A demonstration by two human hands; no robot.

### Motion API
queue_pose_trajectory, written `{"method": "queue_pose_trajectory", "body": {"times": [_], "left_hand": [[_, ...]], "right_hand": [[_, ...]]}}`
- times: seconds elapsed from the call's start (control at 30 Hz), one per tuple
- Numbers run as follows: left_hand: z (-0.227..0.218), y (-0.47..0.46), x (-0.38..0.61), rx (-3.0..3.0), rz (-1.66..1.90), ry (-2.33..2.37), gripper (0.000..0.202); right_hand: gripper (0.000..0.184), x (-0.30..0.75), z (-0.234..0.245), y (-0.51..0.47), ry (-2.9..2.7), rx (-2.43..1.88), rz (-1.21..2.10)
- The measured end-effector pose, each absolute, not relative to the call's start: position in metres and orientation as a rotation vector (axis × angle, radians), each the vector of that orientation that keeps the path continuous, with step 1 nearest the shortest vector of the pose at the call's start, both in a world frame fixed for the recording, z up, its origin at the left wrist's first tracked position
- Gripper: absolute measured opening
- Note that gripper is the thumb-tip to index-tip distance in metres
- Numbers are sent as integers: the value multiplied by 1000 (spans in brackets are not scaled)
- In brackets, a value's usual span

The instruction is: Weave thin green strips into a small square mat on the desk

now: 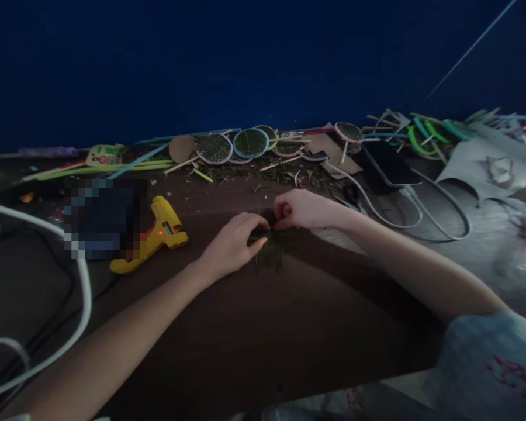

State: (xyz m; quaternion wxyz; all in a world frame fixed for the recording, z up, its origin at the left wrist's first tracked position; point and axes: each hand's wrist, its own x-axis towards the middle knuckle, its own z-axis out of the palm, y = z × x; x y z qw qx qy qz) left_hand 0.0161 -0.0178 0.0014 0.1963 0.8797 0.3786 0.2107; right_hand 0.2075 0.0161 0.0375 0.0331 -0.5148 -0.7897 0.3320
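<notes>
Thin, flat dark green strips (269, 257), resembling grass blades, lie on the dark tabletop under and between my hands. My left hand (234, 242) rests at their left side, fingers curved, with a visible gap between thumb and index fingertip. Across from it, my right hand (298, 209) has its fingers curled into a pinch over the strips' upper end. Whatever its fingertips hold is too dark and small to make out. A yellow glue gun (166, 225) with a lit orange light lies left of my left hand.
Round framed discs with green mesh (251, 143) and thin sticks line the wall. A phone (391, 162) with a white cable lies at right, scissors (352, 195) close by. Grey sheet material (477, 158) is at far right. A white cable (85, 286) loops along the left.
</notes>
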Motion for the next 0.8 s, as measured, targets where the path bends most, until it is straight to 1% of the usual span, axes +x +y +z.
{"method": "queue_pose_trajectory", "body": {"times": [0.13,0.27,0.4,0.6,0.8], "left_hand": [[2,-17,17,2430,554,1086,15],[2,-17,18,2414,548,1122,14],[1,-16,17,2399,537,1128,16],[0,-14,16,2413,525,1098,15],[2,-15,19,2390,540,1101,17]], "right_hand": [[18,209,35,16,-2413,-1548,1054],[18,212,37,17,-2355,-1503,1237],[14,216,43,19,-2350,-1478,1372],[11,217,44,20,-2351,-1474,1385],[10,212,46,18,-2236,-1407,1387]]}}
